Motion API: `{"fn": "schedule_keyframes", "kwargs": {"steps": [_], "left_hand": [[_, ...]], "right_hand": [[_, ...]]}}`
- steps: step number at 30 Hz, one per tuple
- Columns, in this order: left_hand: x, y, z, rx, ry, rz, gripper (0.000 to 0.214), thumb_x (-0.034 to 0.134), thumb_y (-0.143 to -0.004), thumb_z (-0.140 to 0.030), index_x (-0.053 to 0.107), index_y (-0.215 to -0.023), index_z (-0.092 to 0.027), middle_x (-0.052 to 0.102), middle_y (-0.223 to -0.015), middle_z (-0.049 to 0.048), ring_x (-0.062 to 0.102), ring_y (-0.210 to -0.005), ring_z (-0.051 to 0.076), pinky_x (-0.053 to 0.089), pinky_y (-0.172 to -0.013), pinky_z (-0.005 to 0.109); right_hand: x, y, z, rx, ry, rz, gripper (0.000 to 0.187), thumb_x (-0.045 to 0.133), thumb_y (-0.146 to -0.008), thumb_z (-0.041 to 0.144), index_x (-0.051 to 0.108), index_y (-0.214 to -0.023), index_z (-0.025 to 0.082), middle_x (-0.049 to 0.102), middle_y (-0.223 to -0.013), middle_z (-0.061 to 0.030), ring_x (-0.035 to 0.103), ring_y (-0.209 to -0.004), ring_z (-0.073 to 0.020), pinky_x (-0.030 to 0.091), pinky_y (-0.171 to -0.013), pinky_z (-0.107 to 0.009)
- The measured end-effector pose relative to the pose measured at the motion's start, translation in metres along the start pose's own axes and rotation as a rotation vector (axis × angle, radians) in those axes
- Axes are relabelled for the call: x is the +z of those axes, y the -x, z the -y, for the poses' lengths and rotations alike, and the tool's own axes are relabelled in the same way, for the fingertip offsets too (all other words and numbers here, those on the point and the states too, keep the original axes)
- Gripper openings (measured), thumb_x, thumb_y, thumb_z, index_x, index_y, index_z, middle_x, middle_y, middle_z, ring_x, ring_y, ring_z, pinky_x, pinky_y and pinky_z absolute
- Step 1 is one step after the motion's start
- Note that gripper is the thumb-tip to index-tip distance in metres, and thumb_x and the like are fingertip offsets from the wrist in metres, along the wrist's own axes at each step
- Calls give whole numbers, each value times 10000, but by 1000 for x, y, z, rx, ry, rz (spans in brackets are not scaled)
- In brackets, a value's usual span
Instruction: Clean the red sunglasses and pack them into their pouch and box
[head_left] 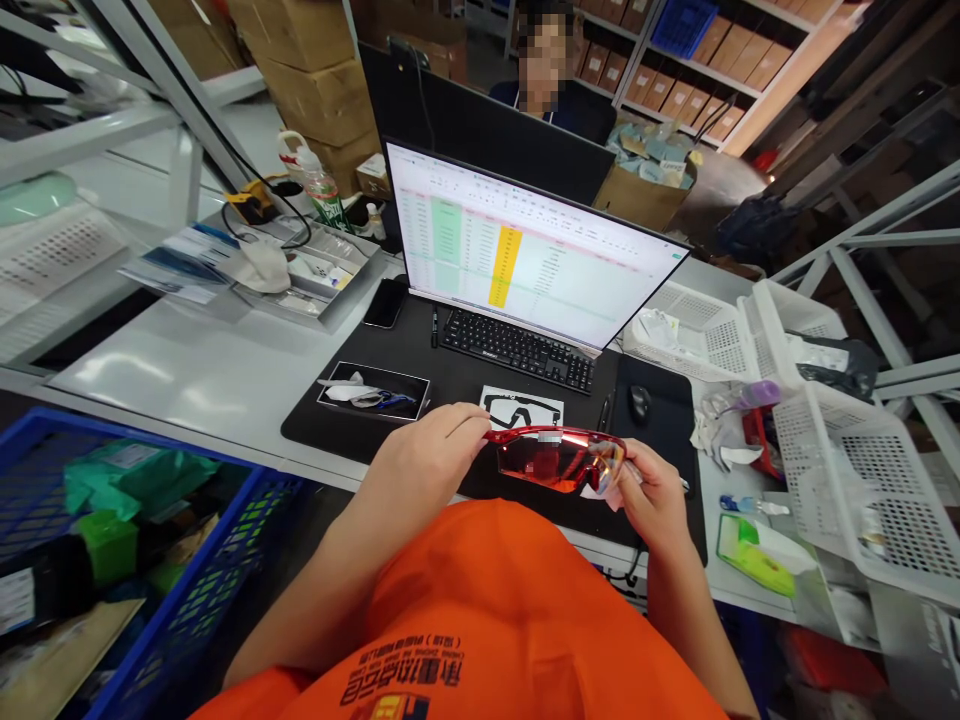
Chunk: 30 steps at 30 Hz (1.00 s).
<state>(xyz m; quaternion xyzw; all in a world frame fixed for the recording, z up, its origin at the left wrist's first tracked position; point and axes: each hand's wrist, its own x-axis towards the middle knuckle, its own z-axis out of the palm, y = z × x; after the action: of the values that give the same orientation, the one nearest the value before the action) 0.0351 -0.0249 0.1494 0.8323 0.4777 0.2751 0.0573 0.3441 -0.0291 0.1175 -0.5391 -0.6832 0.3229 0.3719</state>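
I hold a pair of red-lensed sport glasses (559,458) over my lap, in front of the black desk mat (450,385). My left hand (424,452) pinches the left end of the frame with closed fingers. My right hand (654,492) grips the right end, together with a small pale cloth or paper. Just beyond the glasses lies a white card (521,408) printed with a glasses outline. An open black box (373,391) with white wrapping sits to the left on the mat.
A monitor (525,258) with a spreadsheet and a black keyboard (517,350) stand behind, a mouse (639,402) at right. White baskets (855,470) fill the right side, a blue crate (135,560) the lower left. Another person sits beyond the monitor.
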Motion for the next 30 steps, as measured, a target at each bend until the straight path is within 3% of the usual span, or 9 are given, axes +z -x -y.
{"fn": "schedule_keyframes", "kwargs": {"steps": [10, 18, 26, 30], "left_hand": [[6, -1, 9, -45, 0, 43, 182, 415, -1006, -170, 589, -1059, -174, 695, -1110, 68, 675, -986, 203, 568, -769, 308], [0, -4, 7, 27, -9, -40, 175, 429, -1003, -165, 594, -1058, -176, 708, -1097, 65, 680, -971, 200, 564, -735, 297], [-7, -5, 2, 98, 25, -135, 174, 465, -993, -152, 613, -1083, -167, 721, -1083, 71, 680, -966, 191, 569, -796, 299], [-9, -5, 0, 128, 39, -163, 179, 482, -983, -149, 615, -1102, -162, 728, -1071, 74, 686, -956, 195, 576, -805, 308]], "right_hand": [[2, -2, 2, -95, -4, 50, 157, 507, -980, 204, 660, -953, 228, 641, -877, 1, 522, -409, -43, 444, -412, -205], [5, -2, 3, -95, -4, 36, 168, 503, -984, 218, 667, -948, 226, 655, -888, -7, 547, -439, -52, 458, -422, -197], [8, 1, 3, -14, -54, 79, 211, 485, -990, 279, 679, -1026, 205, 702, -994, -55, 559, -401, -58, 433, -378, -213], [10, 2, 3, 15, -68, 86, 230, 484, -987, 289, 687, -1046, 197, 711, -916, -45, 569, -391, -66, 425, -381, -213]]}}
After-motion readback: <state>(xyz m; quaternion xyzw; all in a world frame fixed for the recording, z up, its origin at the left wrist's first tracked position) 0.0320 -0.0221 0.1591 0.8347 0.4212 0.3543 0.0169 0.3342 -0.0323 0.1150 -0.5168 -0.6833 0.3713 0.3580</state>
